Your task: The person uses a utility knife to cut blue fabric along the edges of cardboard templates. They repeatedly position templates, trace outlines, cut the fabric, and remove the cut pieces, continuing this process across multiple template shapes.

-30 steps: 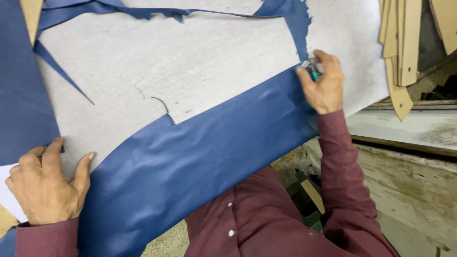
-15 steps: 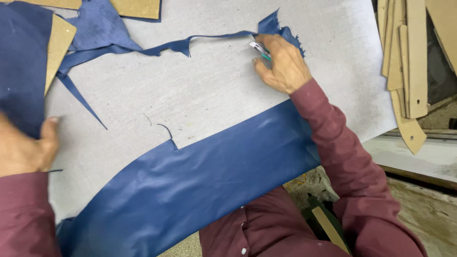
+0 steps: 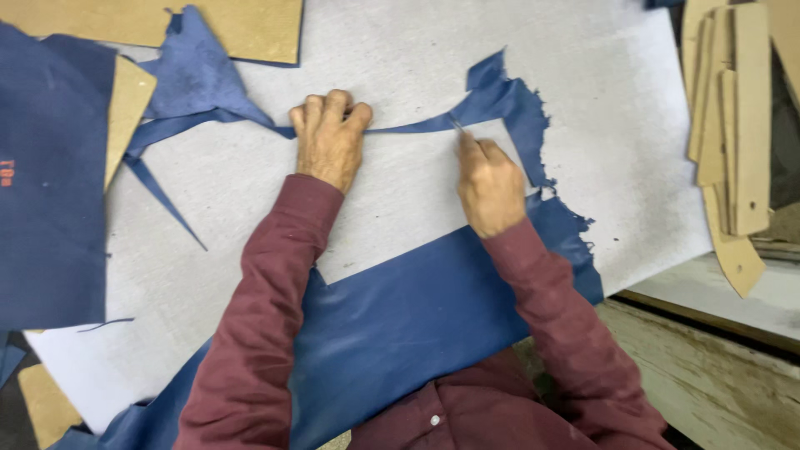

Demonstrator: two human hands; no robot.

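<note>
A narrow strip of blue leather runs across the grey cutting board, joined to a ragged scrap at its right end. My left hand presses down on the strip with its fingers curled over it. My right hand grips a small knife, whose tip rests against the strip a little to the right of the left hand. A large piece of blue leather lies under both forearms at the near edge of the board.
Tan cardboard pattern pieces are stacked at the right edge. A cardboard sheet lies at the top left. A dark blue leather panel covers the left side. Beyond the board's right corner is a worn wooden bench edge.
My left hand has come from the left edge to the middle of the board and now presses the strip. My right hand has moved left with the knife onto the strip.
</note>
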